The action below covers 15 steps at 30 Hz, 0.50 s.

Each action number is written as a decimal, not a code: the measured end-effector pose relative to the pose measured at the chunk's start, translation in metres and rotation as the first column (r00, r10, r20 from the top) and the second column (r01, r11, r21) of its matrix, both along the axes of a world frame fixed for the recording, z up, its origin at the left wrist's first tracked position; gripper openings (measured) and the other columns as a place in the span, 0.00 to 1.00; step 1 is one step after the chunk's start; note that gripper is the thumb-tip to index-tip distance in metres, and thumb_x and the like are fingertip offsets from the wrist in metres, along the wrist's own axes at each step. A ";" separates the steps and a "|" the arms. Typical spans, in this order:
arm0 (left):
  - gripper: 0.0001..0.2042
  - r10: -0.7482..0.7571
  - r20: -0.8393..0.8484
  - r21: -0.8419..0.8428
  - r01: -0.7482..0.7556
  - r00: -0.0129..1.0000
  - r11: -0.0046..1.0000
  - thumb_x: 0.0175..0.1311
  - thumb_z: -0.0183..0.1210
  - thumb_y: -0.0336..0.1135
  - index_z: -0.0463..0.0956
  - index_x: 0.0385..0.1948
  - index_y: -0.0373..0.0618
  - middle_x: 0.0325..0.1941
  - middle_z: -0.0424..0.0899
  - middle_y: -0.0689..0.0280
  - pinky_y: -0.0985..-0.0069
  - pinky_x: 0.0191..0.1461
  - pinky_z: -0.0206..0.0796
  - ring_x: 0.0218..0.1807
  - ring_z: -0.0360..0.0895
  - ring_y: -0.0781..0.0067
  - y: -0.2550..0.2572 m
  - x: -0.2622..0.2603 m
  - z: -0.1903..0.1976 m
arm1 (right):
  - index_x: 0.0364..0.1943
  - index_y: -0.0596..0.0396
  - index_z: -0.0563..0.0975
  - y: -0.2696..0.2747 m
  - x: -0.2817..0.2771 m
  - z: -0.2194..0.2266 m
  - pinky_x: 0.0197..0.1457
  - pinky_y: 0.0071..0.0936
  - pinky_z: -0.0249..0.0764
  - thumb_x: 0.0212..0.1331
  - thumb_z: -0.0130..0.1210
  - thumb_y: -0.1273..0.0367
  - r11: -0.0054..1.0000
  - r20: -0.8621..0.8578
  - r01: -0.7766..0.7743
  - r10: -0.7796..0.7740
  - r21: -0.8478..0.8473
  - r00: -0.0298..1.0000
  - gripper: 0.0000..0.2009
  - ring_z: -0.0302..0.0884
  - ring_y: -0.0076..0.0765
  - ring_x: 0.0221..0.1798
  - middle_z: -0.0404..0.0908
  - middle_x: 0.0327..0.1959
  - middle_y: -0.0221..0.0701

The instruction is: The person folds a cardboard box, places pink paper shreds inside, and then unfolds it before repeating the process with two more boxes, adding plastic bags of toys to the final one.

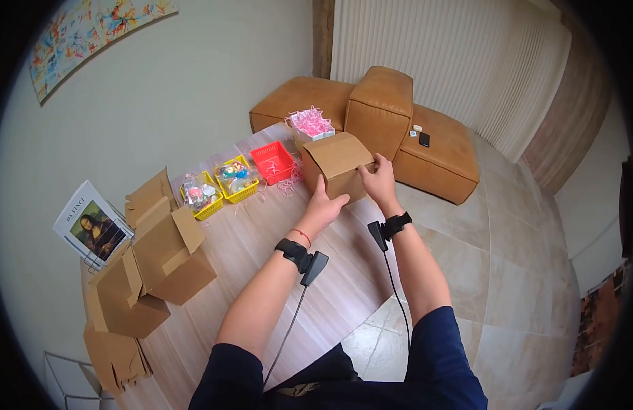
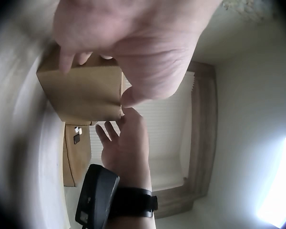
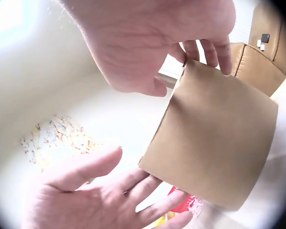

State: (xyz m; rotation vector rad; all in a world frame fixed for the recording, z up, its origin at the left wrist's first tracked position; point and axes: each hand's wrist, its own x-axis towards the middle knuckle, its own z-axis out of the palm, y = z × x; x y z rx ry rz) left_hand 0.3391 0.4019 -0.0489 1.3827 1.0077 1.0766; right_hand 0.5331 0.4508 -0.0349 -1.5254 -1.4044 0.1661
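Observation:
A brown cardboard box point(image 1: 339, 156) stands near the far right edge of the table with its top flap lying over it. My left hand point(image 1: 321, 209) is at its near left corner; in the right wrist view, that hand's fingers point(image 3: 155, 206) reach fairly straight along the side and its thumb is spread away. At the right corner of the top, my right hand point(image 1: 380, 183) holds the box, thumb by the flap's edge. In the right wrist view, the right hand's fingers point(image 3: 223, 56) bend over the box's far side. What the box contains is hidden.
Open cardboard boxes point(image 1: 170, 256) and flattened cardboard point(image 1: 115, 355) lie left. Yellow baskets point(image 1: 238, 197) of wrapped items, a red basket point(image 1: 274, 164) and a white box of pink paper shreds point(image 1: 312, 124) line the back. A Da Vinci book point(image 1: 91, 222) stands left; leather seats point(image 1: 379, 102) are beyond.

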 end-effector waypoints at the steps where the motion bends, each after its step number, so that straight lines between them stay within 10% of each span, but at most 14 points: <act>1: 0.52 0.013 -0.009 0.019 -0.013 1.000 1.000 0.64 0.67 0.40 0.40 0.82 0.31 0.79 0.63 0.42 0.64 0.79 0.61 0.79 0.64 0.49 -0.001 0.000 0.001 | 0.61 0.71 0.77 -0.005 -0.001 -0.002 0.67 0.40 0.75 0.60 0.69 0.60 1.000 0.012 0.030 -0.030 -0.004 0.999 0.31 0.80 0.53 0.62 0.81 0.59 0.55; 6: 0.50 0.141 -0.045 0.054 -0.139 0.989 0.989 0.60 0.69 0.39 0.46 0.81 0.35 0.77 0.64 0.45 0.60 0.79 0.60 0.79 0.63 0.48 -0.008 -0.004 0.013 | 0.58 0.70 0.79 -0.026 0.004 0.000 0.65 0.38 0.74 0.59 0.68 0.60 0.970 -0.328 -0.167 0.102 -0.178 0.939 0.29 0.78 0.50 0.57 0.79 0.53 0.51; 15: 0.45 0.200 -0.078 0.299 -0.168 0.977 0.939 0.61 0.71 0.32 0.54 0.79 0.39 0.72 0.68 0.48 0.59 0.72 0.67 0.72 0.70 0.49 -0.126 -0.074 -0.005 | 0.64 0.65 0.75 -0.206 -0.069 0.022 0.55 0.34 0.83 0.63 0.67 0.67 0.971 -0.287 -0.227 0.197 -0.074 0.937 0.27 0.77 0.42 0.56 0.73 0.53 0.42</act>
